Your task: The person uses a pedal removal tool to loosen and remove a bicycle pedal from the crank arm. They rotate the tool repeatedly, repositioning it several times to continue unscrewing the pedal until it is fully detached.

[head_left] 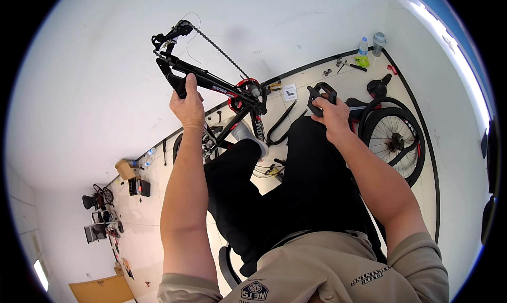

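Observation:
My left hand (pixel 188 106) grips the rear end of a black bicycle frame (pixel 211 82), its fingers wrapped round the stay and the thumb pointing up along it. The frame stands tilted, with its rear derailleur (pixel 177 30) raised at the top. From there a chain (pixel 219 51) runs down to the red chainring (pixel 236 103) at the crank. In my right hand (pixel 332 115) is a black pedal (pixel 317 95), held above my right knee and apart from the frame. The fingers' far side is hidden.
A loose wheel (pixel 393 136) and a saddle (pixel 378 86) lie on the right. Near the wall are a hammer (pixel 355 67), yellow-handled pliers (pixel 274 86), a leaflet (pixel 289 92), and a water bottle (pixel 363 47). A black tube (pixel 280 124) lies beyond my knees. Far left stand a cardboard box (pixel 125 170) and chairs (pixel 96 232).

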The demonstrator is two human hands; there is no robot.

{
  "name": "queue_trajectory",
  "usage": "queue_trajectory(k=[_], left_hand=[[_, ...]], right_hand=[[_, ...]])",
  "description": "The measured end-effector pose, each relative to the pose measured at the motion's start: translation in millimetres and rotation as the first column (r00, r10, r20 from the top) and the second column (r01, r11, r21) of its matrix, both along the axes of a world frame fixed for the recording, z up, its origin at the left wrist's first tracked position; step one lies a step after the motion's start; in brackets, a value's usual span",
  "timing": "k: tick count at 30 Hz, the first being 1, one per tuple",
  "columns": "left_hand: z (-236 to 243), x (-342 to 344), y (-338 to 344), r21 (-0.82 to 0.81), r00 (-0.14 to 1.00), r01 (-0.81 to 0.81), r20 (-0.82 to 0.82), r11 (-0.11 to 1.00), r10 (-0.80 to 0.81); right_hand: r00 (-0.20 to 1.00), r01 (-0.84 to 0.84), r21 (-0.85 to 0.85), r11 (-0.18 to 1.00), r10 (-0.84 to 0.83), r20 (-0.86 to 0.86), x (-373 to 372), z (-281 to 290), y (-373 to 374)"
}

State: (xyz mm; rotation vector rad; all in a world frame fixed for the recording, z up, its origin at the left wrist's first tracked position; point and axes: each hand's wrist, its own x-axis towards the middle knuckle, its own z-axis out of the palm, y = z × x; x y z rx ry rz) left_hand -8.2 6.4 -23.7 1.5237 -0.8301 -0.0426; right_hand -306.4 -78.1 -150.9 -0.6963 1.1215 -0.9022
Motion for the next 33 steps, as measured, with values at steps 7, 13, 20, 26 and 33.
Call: queue_trajectory(k=[7, 13, 20, 26, 33], left_hand=[[-1, -5, 3, -0.024, 1.000, 0.004, -0.013, 1.000, -0.004], [-1, -1, 13, 0.031, 0.998, 0.029, -0.051, 0.999, -0.028], [-7, -23, 31, 0.069, 0.999, 0.013, -0.036, 0.998, -0.011], [-4, -41, 39, 0.089, 0.993, 0.070, 0.091, 0.994, -0.078], [-3, -37, 49, 0.091, 0.993, 0.116, -0.039, 0.989, -0.113]], right_hand=[[0.999, -0.022, -0.007, 1.000, 0.022, 0.030, 0, 0, 2], [0.998, -0.057, -0.028, 0.998, 0.057, 0.007, 4, 0, 3], [1.000, 0.000, -0.026, 1.000, 0.000, 0.018, 17, 8, -16], [1.000, -0.014, -0.023, 1.000, 0.014, 0.009, 26, 24, -18], [0.985, 0.009, 0.124, 0.992, -0.030, 0.168, 40, 33, -16]])
